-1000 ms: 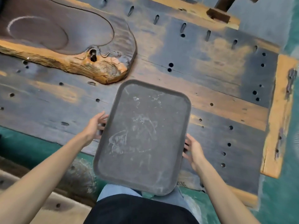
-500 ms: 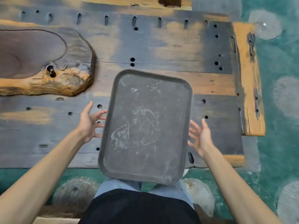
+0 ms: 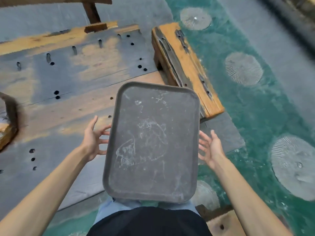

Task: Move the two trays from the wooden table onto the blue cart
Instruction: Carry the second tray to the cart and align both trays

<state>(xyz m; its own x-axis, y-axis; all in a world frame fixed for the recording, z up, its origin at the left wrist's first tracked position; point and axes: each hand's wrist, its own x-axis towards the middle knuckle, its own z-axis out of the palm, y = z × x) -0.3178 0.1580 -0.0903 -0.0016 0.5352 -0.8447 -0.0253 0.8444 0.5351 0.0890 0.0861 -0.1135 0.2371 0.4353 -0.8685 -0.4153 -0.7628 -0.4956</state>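
Observation:
A dark grey rectangular tray (image 3: 153, 142), scuffed with white marks, hangs level in front of me above the near right corner of the wooden table (image 3: 68, 79). My left hand (image 3: 92, 138) is at its left long edge and my right hand (image 3: 210, 149) at its right long edge. Both have spread fingers that reach under the rim and carry it. The tray's near end is over my legs. I see one tray only, and the blue cart is out of view.
An orange end beam (image 3: 185, 65) caps the table's right end beside the tray. A carved wood slab (image 3: 6, 126) lies at the left edge. Green floor with round grey patches (image 3: 243, 68) spreads to the right. A wooden block (image 3: 221, 223) sits at the bottom right.
The view has swung right and the tray has moved with my hands from the table's middle toward its right corner. My fingers have spread wider along its edges.

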